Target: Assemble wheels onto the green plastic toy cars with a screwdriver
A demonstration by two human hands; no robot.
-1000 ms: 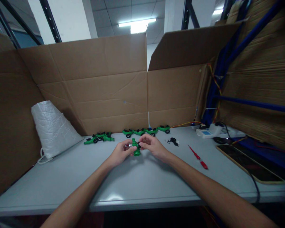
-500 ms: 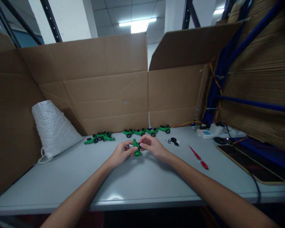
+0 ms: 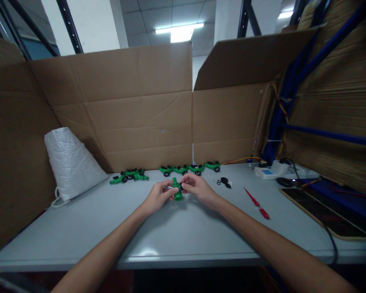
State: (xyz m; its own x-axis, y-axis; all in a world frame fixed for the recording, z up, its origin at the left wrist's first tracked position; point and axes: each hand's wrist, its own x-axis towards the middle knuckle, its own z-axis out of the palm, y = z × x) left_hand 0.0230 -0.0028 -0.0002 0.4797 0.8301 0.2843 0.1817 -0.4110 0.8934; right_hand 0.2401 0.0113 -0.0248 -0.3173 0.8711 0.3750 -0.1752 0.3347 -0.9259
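Both hands meet over the middle of the grey table (image 3: 177, 236) around one small green plastic part (image 3: 177, 193). My left hand (image 3: 157, 197) pinches it from the left, with a thin metal pin showing at its fingertips. My right hand (image 3: 198, 188) grips the part from the right, fingers curled over a small black piece on it. More green parts with black wheels lie behind: a group (image 3: 128, 176) at the back left and a row (image 3: 189, 167) along the cardboard wall.
A red screwdriver (image 3: 256, 203) lies right of my right hand, small black rings (image 3: 223, 181) behind it. A white bag (image 3: 69, 162) stands at the left. Cardboard walls (image 3: 125, 114) enclose the back and left. A power strip (image 3: 270, 172), cables and a dark tablet (image 3: 323, 213) sit at the right.
The hands stay together on the green part with only slight finger shifts. The view has drifted a little, so everything sits slightly further right in the picture.
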